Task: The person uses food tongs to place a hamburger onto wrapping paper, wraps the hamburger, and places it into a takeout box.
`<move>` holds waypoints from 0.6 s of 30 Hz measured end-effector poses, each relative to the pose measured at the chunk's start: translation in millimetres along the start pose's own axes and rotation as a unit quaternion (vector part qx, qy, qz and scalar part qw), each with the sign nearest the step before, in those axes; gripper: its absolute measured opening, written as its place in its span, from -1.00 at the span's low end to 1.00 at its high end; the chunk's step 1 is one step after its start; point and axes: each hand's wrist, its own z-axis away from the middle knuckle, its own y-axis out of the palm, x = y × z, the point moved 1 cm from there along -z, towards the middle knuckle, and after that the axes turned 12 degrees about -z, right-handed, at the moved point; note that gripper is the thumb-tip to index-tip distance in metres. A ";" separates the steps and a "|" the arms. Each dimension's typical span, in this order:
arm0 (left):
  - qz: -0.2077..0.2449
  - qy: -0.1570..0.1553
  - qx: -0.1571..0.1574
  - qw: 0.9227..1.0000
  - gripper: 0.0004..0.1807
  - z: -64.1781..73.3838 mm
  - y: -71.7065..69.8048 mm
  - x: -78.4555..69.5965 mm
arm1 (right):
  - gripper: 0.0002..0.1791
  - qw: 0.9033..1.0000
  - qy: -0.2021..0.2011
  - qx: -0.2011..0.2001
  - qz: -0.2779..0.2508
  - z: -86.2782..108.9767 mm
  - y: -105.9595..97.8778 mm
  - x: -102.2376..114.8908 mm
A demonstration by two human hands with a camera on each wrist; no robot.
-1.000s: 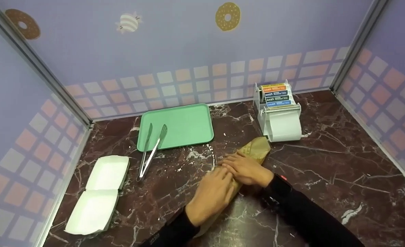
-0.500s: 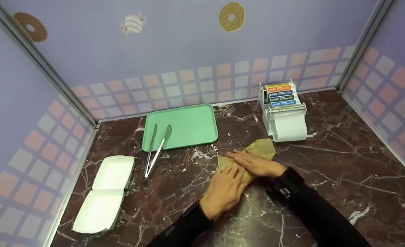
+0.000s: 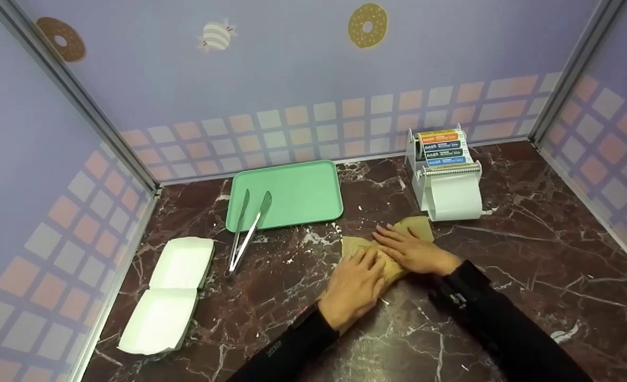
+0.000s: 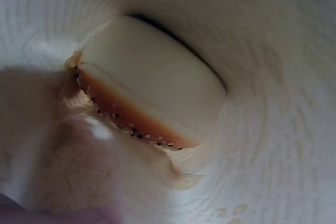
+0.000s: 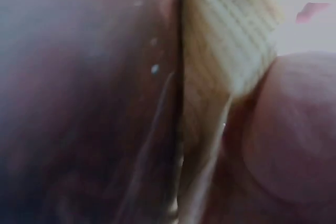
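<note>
A yellow-brown sheet of wrapping paper (image 3: 395,270) with printed marks lies folded on the counter under both hands. My left hand (image 3: 353,289) grips the near side of the folded paper, its fingers bent over the top. Farther right, my right hand (image 3: 417,253) presses the paper down with straight fingers. Inside the wrap, the left wrist view shows a bread bun (image 4: 134,114) with a brown crust, black and white seeds and a pale side. Paper (image 4: 278,129) surrounds it. In the right wrist view a ribbed paper fold (image 5: 231,35) stands beside part of the hand.
A green tray (image 3: 308,191) lies at the back, with metal tongs (image 3: 247,239) resting over its front edge. An opened white clamshell box (image 3: 173,292) is at left. A label dispenser (image 3: 443,170) stands behind the right hand. Walls enclose the counter (image 3: 504,276).
The paper's left corner has come into view between the hands. My right hand has slid right and spread its fingers, and the left hand has shifted slightly. The head view has turned a little left.
</note>
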 end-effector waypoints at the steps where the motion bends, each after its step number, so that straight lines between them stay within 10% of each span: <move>1: 0.004 -0.001 0.003 1.000 -0.56 0.4 1.5 -0.9 | -0.44 1.000 0.009 -0.004 0.013 1.9 -0.3 -0.3; 7: 0.048 -0.021 0.021 0.998 -0.43 5.0 8.2 0.1 | -0.24 0.989 0.143 -0.027 0.014 -4.8 -5.4 -2.6; 18: 0.021 -0.026 0.042 0.999 -0.35 5.9 7.5 -8.4 | -0.23 0.969 0.245 -0.045 0.011 -14.1 -27.1 -14.3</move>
